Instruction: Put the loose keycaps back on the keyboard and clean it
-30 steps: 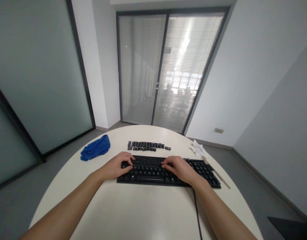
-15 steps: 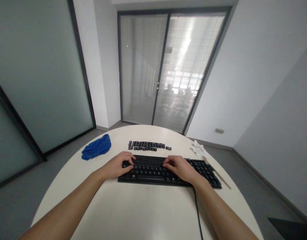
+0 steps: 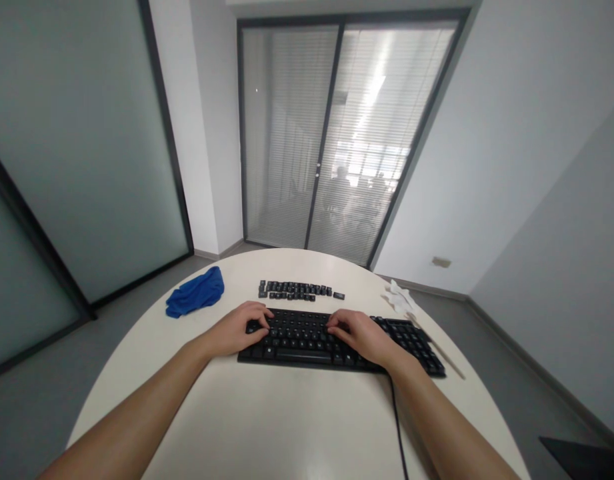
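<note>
A black keyboard (image 3: 307,357) lies on the round pale table, and its upper rows look bare of keycaps. My left hand (image 3: 239,329) rests over its left end, thumb and index finger curved around that end, gripping it. Above the middle-right keys, my right hand (image 3: 359,333) has thumb and index finger brought together in a pinch, touching the keyboard. Whatever sits between those fingertips is too small or hidden to make out. Behind the keyboard, loose black keycaps (image 3: 294,291) stand in rows, with one wider keycap (image 3: 339,295) at their right end.
A crumpled blue cloth (image 3: 195,293) lies at the table's left. Toward the right are white crumpled tissue (image 3: 399,298) and a thin pale stick (image 3: 447,357) beside the keyboard. The keyboard's cable (image 3: 398,427) runs over the near side of the table (image 3: 267,427).
The whole view has shifted very slightly. Both hands keep their places on the keyboard, and nothing has visibly been picked up or let go.
</note>
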{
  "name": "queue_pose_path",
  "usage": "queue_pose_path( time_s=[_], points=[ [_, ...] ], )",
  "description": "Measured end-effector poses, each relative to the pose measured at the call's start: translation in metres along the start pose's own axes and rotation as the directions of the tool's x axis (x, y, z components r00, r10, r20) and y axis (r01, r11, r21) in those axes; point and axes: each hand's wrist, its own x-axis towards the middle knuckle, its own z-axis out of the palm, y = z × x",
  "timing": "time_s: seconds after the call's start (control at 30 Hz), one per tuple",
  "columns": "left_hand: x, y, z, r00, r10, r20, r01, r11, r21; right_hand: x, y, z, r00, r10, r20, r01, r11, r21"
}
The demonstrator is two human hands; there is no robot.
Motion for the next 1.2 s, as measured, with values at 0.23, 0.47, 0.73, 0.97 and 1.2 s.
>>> queue_pose_path(
  time_s=[0.23, 0.47, 0.73, 0.97, 1.2],
  points=[
    [0.0, -0.001, 0.001, 1.0, -0.004, -0.001, 0.004, 1.0, 0.005, -0.001, -0.002, -0.005, 0.995, -0.096, 0.039, 0.097, 0.995, -0.034],
    [-0.001, -0.002, 0.0, 1.0, -0.013, 0.014, 0.013, 1.0, 0.003, -0.003, -0.016, -0.018, 0.984, -0.089, 0.155, 0.113, 0.982, -0.152],
    [-0.003, -0.004, -0.001, 1.0, -0.02, 0.011, 0.021, 1.0, -0.005, -0.006, -0.028, -0.019, 0.978, -0.046, 0.205, 0.097, 0.965, -0.243],
    [-0.001, 0.009, -0.005, 0.999, -0.03, 0.027, 0.029, 0.998, 0.047, -0.004, -0.026, -0.016, 0.977, -0.05, 0.206, 0.098, 0.969, -0.228],
    [0.002, 0.019, -0.009, 0.994, -0.089, 0.057, 0.081, 0.989, 0.126, -0.007, -0.032, -0.018, 0.981, -0.02, 0.195, 0.072, 0.962, -0.265]
  ],
)
